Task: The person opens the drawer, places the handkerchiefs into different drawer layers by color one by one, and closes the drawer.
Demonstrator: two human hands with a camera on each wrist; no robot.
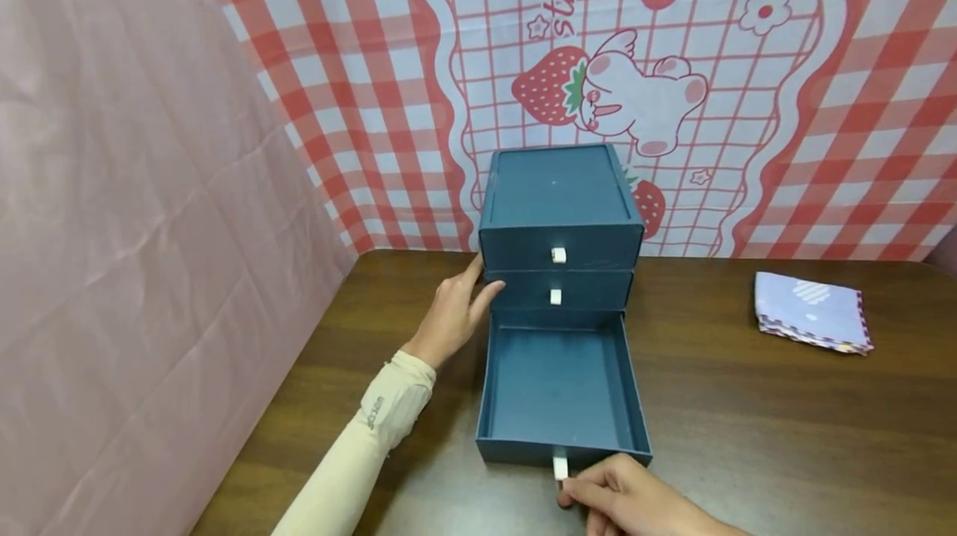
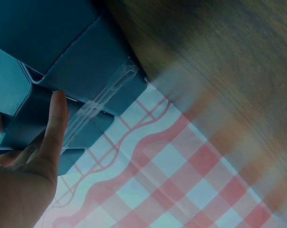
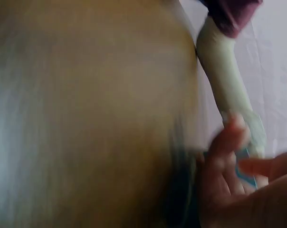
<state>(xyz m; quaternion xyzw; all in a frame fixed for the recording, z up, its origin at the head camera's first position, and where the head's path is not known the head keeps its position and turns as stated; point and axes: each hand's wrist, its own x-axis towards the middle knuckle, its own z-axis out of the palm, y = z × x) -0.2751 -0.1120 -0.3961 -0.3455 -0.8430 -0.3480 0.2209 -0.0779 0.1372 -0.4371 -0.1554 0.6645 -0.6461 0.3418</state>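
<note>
A dark blue three-tier drawer unit [image 1: 557, 187] stands on the wooden table against the back cloth. Its bottom drawer [image 1: 561, 386] is pulled far out, with a bare floor inside. The top drawer [image 1: 523, 249] and middle drawer [image 1: 516, 295] are closed, each with a small white pull tab. My left hand [image 1: 450, 312] steadies the unit's left side, fingers extended along it and thumb near the middle drawer's front edge. At the front, my right hand [image 1: 624, 496] pinches the bottom drawer's white pull tab [image 1: 560, 468] at its end. Motion blurs the right wrist view.
A folded lilac cloth [image 1: 811, 312] with a checked edge lies on the table at the right. Behind the unit hangs a red-and-white strawberry-print cloth [image 1: 374, 87]. A pale pink curtain [image 1: 149, 228] borders the left side. Clear tape [image 2: 98, 102] runs across the unit's side.
</note>
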